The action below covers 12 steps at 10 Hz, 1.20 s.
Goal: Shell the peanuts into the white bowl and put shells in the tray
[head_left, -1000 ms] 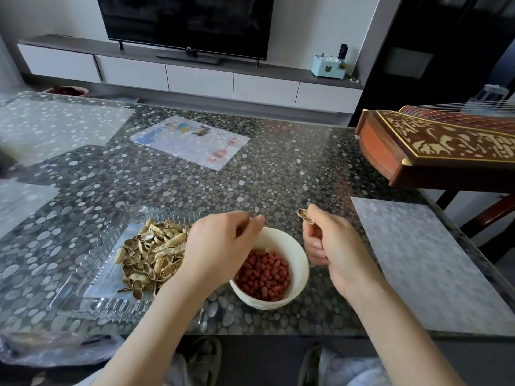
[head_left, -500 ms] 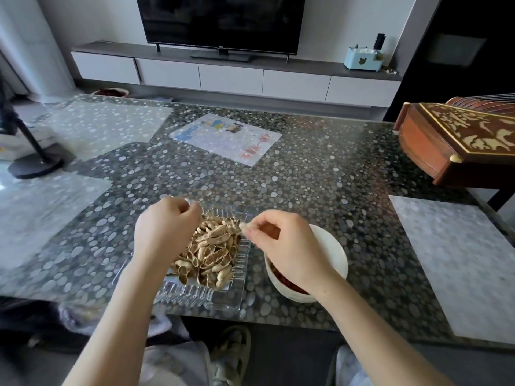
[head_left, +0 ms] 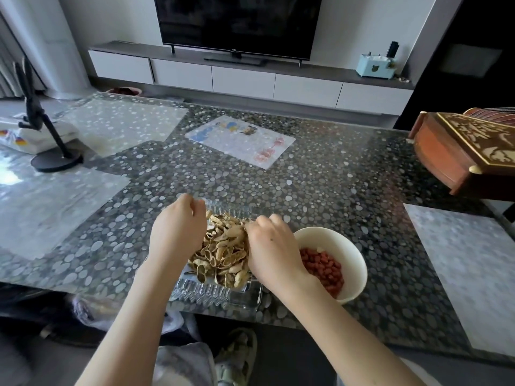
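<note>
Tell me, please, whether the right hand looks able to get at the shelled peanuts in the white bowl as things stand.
Probably yes: the right hand hovers over the shells in the glass tray, right beside the white bowl, whose open top leaves the red peanuts uncovered.

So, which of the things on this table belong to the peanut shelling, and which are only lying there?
Part of the job:
- left hand and right hand, both over the tray
- glass tray with the peanut shells
- white bowl holding red peanuts

Only lying about:
- printed sheet
- black stand
- carved wooden instrument
- pale placemat
</note>
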Each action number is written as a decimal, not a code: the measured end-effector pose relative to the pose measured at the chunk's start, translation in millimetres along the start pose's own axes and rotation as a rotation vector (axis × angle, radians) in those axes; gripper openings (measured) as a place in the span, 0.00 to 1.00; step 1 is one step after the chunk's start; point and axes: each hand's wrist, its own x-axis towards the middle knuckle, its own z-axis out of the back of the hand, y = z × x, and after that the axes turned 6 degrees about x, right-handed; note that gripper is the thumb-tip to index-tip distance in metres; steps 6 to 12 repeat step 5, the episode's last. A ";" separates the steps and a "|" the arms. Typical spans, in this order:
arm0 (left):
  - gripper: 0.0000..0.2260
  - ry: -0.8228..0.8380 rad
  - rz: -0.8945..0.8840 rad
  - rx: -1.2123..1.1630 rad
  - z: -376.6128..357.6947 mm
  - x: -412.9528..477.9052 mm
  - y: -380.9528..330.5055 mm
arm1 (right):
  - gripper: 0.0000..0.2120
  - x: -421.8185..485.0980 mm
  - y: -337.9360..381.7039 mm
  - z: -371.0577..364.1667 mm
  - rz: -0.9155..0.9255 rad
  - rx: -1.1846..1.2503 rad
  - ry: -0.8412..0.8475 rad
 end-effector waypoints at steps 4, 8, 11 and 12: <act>0.13 -0.111 -0.097 -0.145 0.2 -1.5 -5.9 | 0.07 6.5 9.3 -9.9 -0.049 0.110 -0.187; 0.20 -0.076 -0.088 -0.196 2.6 -4.1 -7.9 | 0.05 -1.3 3.8 1.3 -0.063 0.173 -0.282; 0.20 -0.076 -0.088 -0.196 2.6 -4.1 -7.9 | 0.05 -1.3 3.8 1.3 -0.063 0.173 -0.282; 0.20 -0.076 -0.088 -0.196 2.6 -4.1 -7.9 | 0.05 -1.3 3.8 1.3 -0.063 0.173 -0.282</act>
